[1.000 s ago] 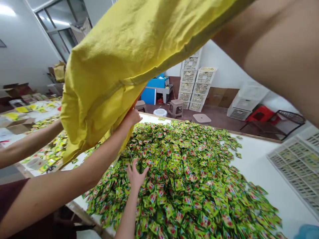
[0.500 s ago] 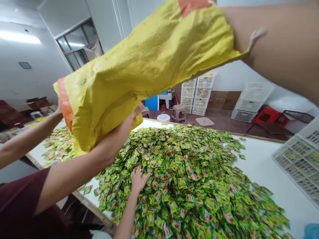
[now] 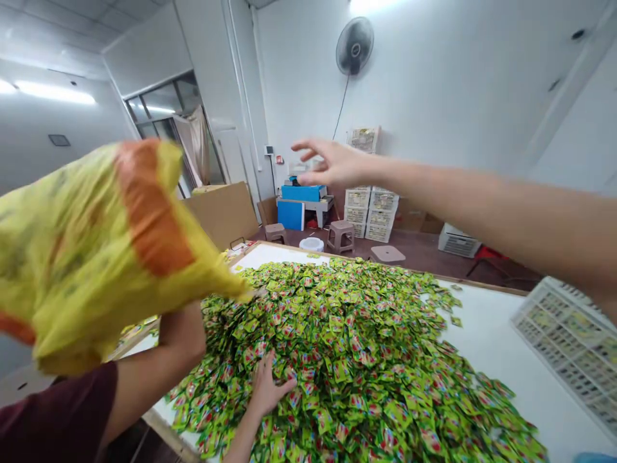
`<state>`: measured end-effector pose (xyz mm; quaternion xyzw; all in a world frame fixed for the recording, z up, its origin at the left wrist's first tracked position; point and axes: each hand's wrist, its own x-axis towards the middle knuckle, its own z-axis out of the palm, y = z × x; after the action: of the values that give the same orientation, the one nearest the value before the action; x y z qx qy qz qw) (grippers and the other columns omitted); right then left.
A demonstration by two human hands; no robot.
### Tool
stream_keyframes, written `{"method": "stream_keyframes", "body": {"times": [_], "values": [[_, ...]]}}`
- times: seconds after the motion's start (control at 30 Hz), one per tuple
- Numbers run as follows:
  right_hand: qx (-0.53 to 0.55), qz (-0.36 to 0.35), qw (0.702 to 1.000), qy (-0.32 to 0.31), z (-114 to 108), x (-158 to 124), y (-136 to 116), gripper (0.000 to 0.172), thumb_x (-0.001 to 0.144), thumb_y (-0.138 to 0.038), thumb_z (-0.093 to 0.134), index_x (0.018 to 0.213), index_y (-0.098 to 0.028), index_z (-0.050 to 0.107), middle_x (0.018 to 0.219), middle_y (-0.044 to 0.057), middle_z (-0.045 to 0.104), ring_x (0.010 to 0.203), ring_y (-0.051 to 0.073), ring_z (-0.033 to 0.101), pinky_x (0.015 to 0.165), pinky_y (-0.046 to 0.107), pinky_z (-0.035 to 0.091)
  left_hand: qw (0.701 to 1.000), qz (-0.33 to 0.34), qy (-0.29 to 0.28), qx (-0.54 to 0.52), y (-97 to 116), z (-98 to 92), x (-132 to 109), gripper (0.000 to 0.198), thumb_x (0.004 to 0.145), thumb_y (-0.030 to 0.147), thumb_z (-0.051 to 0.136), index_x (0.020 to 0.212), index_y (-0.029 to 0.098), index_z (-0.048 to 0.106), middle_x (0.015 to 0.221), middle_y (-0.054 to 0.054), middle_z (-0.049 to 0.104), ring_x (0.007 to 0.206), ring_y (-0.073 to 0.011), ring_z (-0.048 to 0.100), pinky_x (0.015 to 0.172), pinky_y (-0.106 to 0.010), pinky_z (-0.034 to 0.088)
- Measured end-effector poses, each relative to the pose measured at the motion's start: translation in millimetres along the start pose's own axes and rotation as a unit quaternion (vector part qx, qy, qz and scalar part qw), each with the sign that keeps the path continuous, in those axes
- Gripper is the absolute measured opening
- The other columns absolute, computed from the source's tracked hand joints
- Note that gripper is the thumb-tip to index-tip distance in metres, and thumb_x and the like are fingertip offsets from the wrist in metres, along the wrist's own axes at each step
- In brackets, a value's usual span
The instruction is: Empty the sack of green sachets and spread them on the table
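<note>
Yellow woven sack [image 3: 96,257], orange band across it: half a second ago it was stretched overhead between both hands; it now hangs slack and blurred at the left, clear of the heap. Nothing falls from it, so the pouring looks finished.

Right hand [image 3: 337,164]: has let go of the sack. It is empty, with fingers spread wide, held in the air above the far end of the table and touching nothing.

Left hand [image 3: 182,331]: clamped on the sack's underside, fingers mostly tucked behind the cloth.

Green and red packets [image 3: 366,347]: one broad heap covering most of the white table [image 3: 491,334].

Another person's hand [image 3: 267,389]: flat on the near edge of the heap, as before. The second arm seen at the far left earlier is out of view.

White crate [image 3: 573,334]: on the table at the right, apart from the heap.

Wall fan [image 3: 354,45] and plastic stool [image 3: 341,233]: beyond the table.
</note>
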<state>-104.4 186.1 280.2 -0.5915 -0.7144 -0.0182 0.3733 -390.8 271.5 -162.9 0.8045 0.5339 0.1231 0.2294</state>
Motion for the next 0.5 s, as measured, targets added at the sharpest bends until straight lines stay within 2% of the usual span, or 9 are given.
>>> {"method": "stream_keyframes", "body": {"times": [0.07, 0.13, 0.2, 0.23, 0.3, 0.37, 0.4, 0.47, 0.5], "values": [[0.023, -0.003, 1.0, 0.011, 18.8, -35.9, 32.3, 0.068, 0.077, -0.037, 0.065, 0.138, -0.018, 0.039, 0.131, 0.014, 0.052, 0.104, 0.024, 0.061, 0.094, 0.039, 0.049, 0.999, 0.014, 0.021, -0.038, -5.4, 3.5, 3.5, 0.099, 0.057, 0.057, 0.062, 0.139, 0.013, 0.029, 0.147, -0.017, 0.033, 0.137, -0.0311, 0.03, 0.111, -0.038, 0.03], [0.036, 0.032, 0.999, 0.001, 52.2, -83.5, 76.7, 0.067, 0.077, -0.044, 0.061, 0.137, -0.021, 0.04, 0.13, 0.014, 0.053, 0.109, 0.027, 0.059, 0.098, 0.043, 0.047, 0.996, 0.004, 0.056, -0.069, -18.2, 5.9, 10.8, 0.102, 0.056, 0.06, 0.059, 0.14, 0.013, 0.027, 0.147, -0.017, 0.032, 0.138, -0.03, 0.029, 0.111, -0.036, 0.029], [0.029, 0.107, 0.993, -0.037, 102.3, -136.7, 125.9, 0.068, 0.076, -0.049, 0.057, 0.136, -0.022, 0.042, 0.137, 0.014, 0.047, 0.123, 0.03, 0.049, 0.105, 0.047, 0.039, 0.993, -0.035, 0.088, -0.077, -37.3, 7.0, 23.4, 0.103, 0.055, 0.063, 0.056, 0.14, 0.013, 0.025, 0.146, -0.017, 0.034, 0.137, -0.0301, 0.031, 0.111, -0.036, 0.03], [0.016, 0.172, 0.982, -0.071, 131.9, -162.3, 149.7, 0.071, 0.074, -0.052, 0.057, 0.137, -0.021, 0.042, 0.14, 0.015, 0.044, 0.128, 0.031, 0.043, 0.108, 0.047, 0.035, 0.99, -0.063, 0.101, -0.074, -47.9, 6.8, 31.8, 0.104, 0.055, 0.064, 0.054, 0.14, 0.012, 0.024, 0.145, -0.018, 0.034, 0.136, -0.0311, 0.032, 0.111, -0.037, 0.03], [-0.001, 0.3, 0.942, -0.151, 194.3, -204.9, 191.5, 0.086, 0.068, -0.058, 0.06, 0.141, -0.018, 0.037, 0.145, 0.019, 0.036, 0.134, 0.032, 0.035, 0.111, 0.044, 0.031, 0.983, -0.123, 0.126, -0.055, -67.6, 4.6, 52.5, 0.107, 0.055, 0.068, 0.052, 0.141, 0.011, 0.023, 0.144, -0.022, 0.033, 0.135, -0.035, 0.034, 0.11, -0.042, 0.03], [-0.019, 0.398, 0.898, -0.187, 251.8, -230.4, 222.5, 0.099, 0.063, -0.065, 0.06, 0.145, -0.02, 0.028, 0.15, 0.019, 0.025, 0.138, 0.033, 0.028, 0.11, 0.045, 0.031, 0.975, -0.165, 0.149, -0.011, -80.1, 1.7, 76.1, 0.111, 0.053, 0.073, 0.051, 0.142, 0.011, 0.023, 0.144, -0.024, 0.032, 0.133, -0.0397, 0.034, 0.108, -0.048, 0.03], [-0.034, 0.429, 0.885, -0.18, 276.5, -236.2, 233.8, 0.101, 0.063, -0.069, 0.057, 0.146, -0.023, 0.025, 0.151, 0.018, 0.023, 0.139, 0.034, 0.024, 0.11, 0.05, 0.028, 0.972, -0.171, 0.162, 0.018, -82.5, 1.0, 87.8, 0.111, 0.054, 0.074, 0.05, 0.142, 0.013, 0.024, 0.144, -0.024, 0.031, 0.133, -0.0414, 0.033, 0.107, -0.051, 0.029], [-0.068, 0.466, 0.868, -0.156, 317.0, -236.3, 249.4, 0.099, 0.064, -0.073, 0.053, 0.145, -0.025, 0.025, 0.152, 0.017, 0.02, 0.139, 0.037, 0.023, 0.109, 0.058, 0.023, 0.969, -0.145, 0.187, 0.076, -79.4, 4.2, 109.6, 0.108, 0.056, 0.074, 0.05, 0.143, 0.015, 0.025, 0.146, -0.023, 0.029, 0.133, -0.0429, 0.031, 0.105, -0.056, 0.028], [-0.085, 0.473, 0.864, -0.148, 333.6, -232.6, 254.8, 0.096, 0.064, -0.074, 0.052, 0.143, -0.023, 0.032, 0.152, 0.017, 0.02, 0.138, 0.039, 0.024, 0.108, 0.061, 0.021, 0.968, -0.126, 0.194, 0.098, -74.8, 8.6, 118.9, 0.105, 0.059, 0.073, 0.051, 0.144, 0.017, 0.025, 0.147, -0.022, 0.029, 0.133, -0.0433, 0.03, 0.104, -0.058, 0.028]]}}
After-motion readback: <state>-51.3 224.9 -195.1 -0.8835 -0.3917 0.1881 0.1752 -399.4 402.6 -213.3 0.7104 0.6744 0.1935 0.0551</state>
